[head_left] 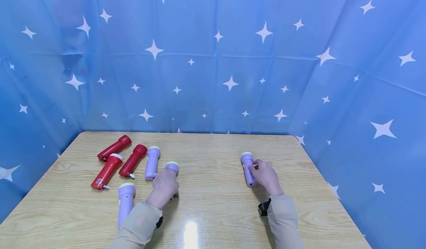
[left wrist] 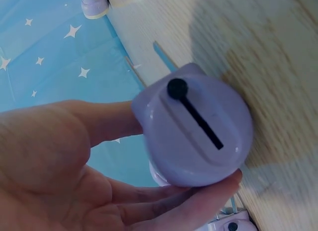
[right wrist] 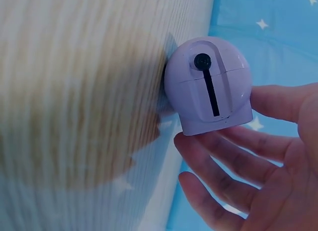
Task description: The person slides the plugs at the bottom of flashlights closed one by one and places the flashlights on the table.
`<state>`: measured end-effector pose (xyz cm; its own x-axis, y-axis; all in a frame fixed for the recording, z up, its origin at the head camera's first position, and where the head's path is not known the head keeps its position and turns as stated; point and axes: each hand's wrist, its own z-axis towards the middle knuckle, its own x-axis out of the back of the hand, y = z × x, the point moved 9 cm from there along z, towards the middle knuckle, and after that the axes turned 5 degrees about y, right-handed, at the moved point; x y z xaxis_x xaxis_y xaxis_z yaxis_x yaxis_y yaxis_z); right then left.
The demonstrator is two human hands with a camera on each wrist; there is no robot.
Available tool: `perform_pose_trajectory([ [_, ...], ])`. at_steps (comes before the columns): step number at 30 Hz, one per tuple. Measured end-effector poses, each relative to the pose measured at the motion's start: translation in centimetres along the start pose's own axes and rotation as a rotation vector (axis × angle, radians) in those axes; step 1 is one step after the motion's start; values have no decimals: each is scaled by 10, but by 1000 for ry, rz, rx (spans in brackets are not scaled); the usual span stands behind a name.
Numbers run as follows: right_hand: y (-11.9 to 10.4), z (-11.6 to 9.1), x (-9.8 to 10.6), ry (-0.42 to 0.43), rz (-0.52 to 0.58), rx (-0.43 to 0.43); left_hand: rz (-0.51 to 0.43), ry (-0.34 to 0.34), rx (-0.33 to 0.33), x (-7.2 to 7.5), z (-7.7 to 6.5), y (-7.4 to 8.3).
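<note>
My left hand (head_left: pixel 165 185) grips a purple flashlight (head_left: pixel 172 166), thumb on one side and fingers curled round the other. In the left wrist view the butt end of that flashlight (left wrist: pixel 198 131) faces the camera, showing a black slot, and metal plug prongs (left wrist: pixel 164 55) stick out beside it. Over on the right, my right hand (head_left: pixel 265 175) holds another purple flashlight (head_left: pixel 247 167) between thumb and fingers, low at the tabletop. Its butt end (right wrist: pixel 208 87) also shows a black slot in the right wrist view; no prongs show there.
Two more purple flashlights (head_left: pixel 152 164) lie left of my left hand, one partly behind my sleeve (head_left: pixel 141 219). Further left are three red flashlights (head_left: pixel 107 172), two with prongs out. The wooden table (head_left: pixel 209 167) ends at a blue star-patterned curtain (head_left: pixel 199 27).
</note>
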<state>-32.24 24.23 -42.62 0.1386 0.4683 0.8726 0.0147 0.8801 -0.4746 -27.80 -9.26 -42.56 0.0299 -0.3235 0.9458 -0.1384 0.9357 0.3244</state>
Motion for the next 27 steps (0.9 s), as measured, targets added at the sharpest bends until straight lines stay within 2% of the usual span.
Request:
perform_pose_trajectory([
  [5, -1, 0, 1, 4, -15, 0, -5, -11, -7, 0, 3, -2],
  [11, -5, -1, 4, 19, -35, 6, -61, 0, -9, -1, 5, -3],
  [27, -27, -8, 14, 113, -58, 111, -97, 50, -75, -2, 9, 7],
])
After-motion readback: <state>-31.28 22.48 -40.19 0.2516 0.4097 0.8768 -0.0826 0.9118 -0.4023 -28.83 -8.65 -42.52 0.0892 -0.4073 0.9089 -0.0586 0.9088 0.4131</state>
